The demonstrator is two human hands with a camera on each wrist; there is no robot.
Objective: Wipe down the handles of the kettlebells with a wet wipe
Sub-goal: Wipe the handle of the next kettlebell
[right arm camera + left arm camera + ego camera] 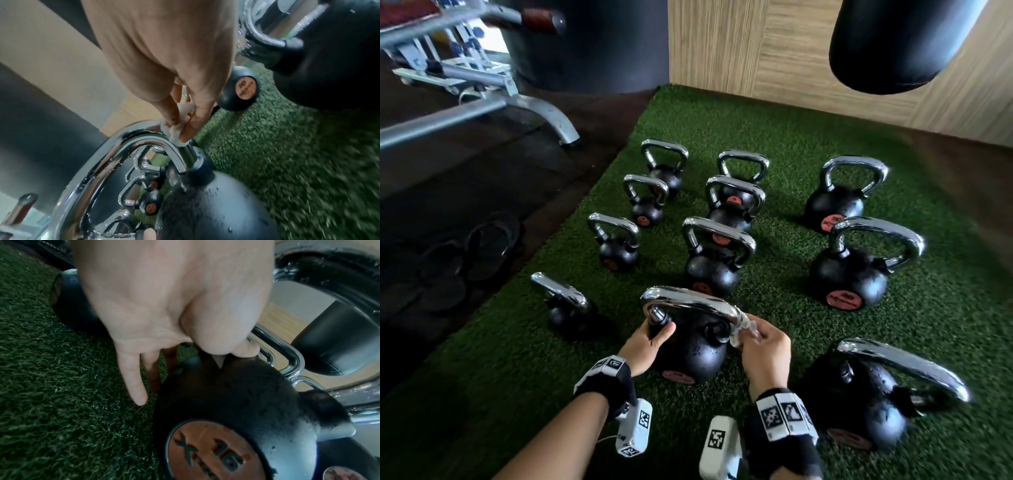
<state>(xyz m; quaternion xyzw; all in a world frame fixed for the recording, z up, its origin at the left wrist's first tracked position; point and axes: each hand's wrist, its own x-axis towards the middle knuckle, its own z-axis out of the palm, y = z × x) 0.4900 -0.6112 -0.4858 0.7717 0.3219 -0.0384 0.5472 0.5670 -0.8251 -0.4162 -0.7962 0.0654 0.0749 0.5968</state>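
A black kettlebell with an orange "16" disc stands on green turf right in front of me. Its chrome handle arches over the top and shows water drops. My left hand grips the kettlebell at the left foot of the handle, thumb in front and fingers behind; in the left wrist view the little finger points straight down at the turf. My right hand pinches a crumpled white wet wipe against the right end of the handle. In the right wrist view the wipe wraps the handle just above its right foot.
Several more kettlebells stand in rows on the turf, a large one close on my right and a small one on my left. A black punching bag hangs at the upper right. A metal bench frame and sandals sit on the dark floor to the left.
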